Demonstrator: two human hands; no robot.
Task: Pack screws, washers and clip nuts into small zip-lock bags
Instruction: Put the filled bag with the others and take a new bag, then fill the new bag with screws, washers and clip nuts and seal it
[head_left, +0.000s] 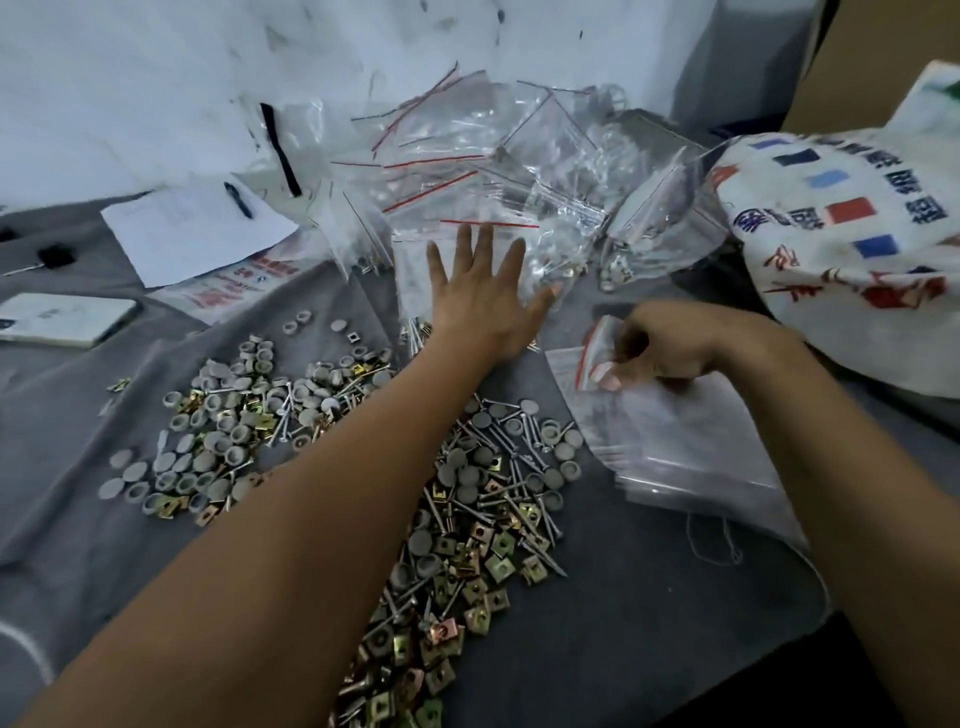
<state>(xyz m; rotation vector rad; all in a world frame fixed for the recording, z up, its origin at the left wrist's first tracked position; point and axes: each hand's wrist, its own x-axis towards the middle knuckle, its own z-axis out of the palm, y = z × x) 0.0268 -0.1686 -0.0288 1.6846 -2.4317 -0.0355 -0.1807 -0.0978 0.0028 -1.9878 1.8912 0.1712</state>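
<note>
My left hand (480, 293) is stretched forward, fingers straight and spread, lying against the heap of filled zip-lock bags (483, 171) with red seal strips. To its right, my right hand (660, 348) pinches the red-striped mouth of an empty zip-lock bag (597, 358) that lies on top of a stack of empty bags (691, 447). Loose screws, grey washers and brass clip nuts (467, 514) lie piled on the grey cloth under my left forearm. A second pile of grey washers (223, 431) and hardware spreads to the left.
A printed cloth sack (852, 244) bulges at the right. A sheet of paper (192, 228) with a pen (238, 199) lies at the back left. A phone (62, 318) and a black key (54, 254) lie at the far left. A white wall stands behind.
</note>
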